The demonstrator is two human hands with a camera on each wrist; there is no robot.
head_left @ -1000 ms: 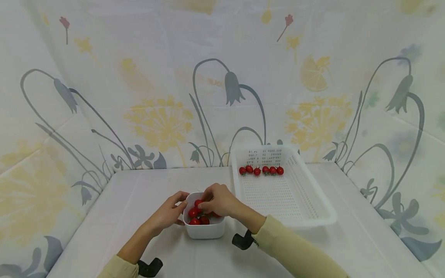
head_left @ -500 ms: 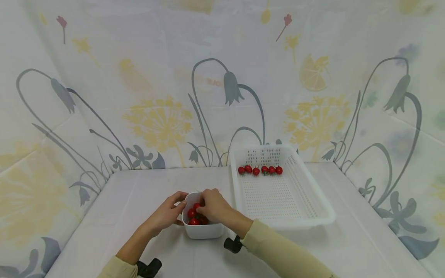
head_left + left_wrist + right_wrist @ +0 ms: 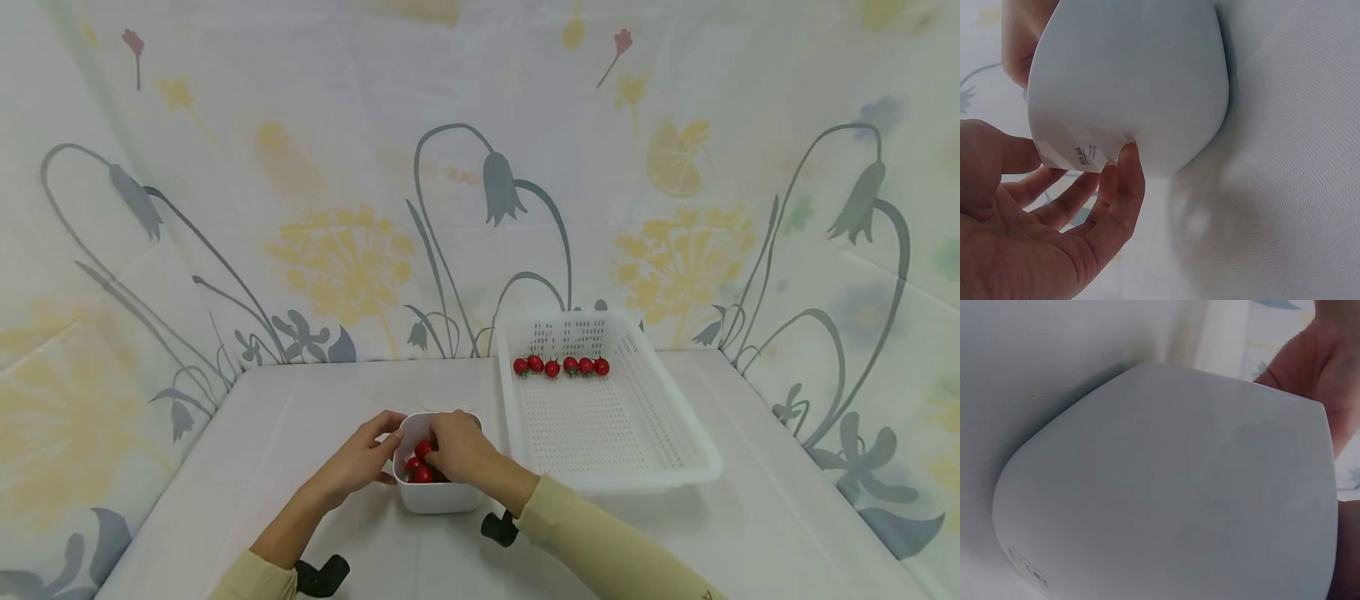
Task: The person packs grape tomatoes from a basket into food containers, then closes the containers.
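Observation:
The white container (image 3: 442, 499) stands on the table with several red tomatoes (image 3: 423, 474) inside. My left hand (image 3: 357, 463) grips its left side; in the left wrist view, the thumb of the left hand (image 3: 1054, 225) lies at the rim and the fingertips press the wall of the container (image 3: 1135, 75). Over the container's right part, my right hand (image 3: 467, 452) reaches down among the tomatoes. Its fingertips are mostly hidden, and whether they pinch a tomato cannot be told. In the right wrist view, the container (image 3: 1172, 475) hides those fingertips.
A white perforated basket (image 3: 701, 454) stands right of the container, with a row of several tomatoes (image 3: 571, 365) near its back wall. Patterned cloth (image 3: 352, 167) hangs behind the white-covered table (image 3: 300, 400).
My right hand has moved left and lower into the container, and the tomatoes inside have shifted. My left hand keeps its grip, while the tomatoes in the basket lie as before.

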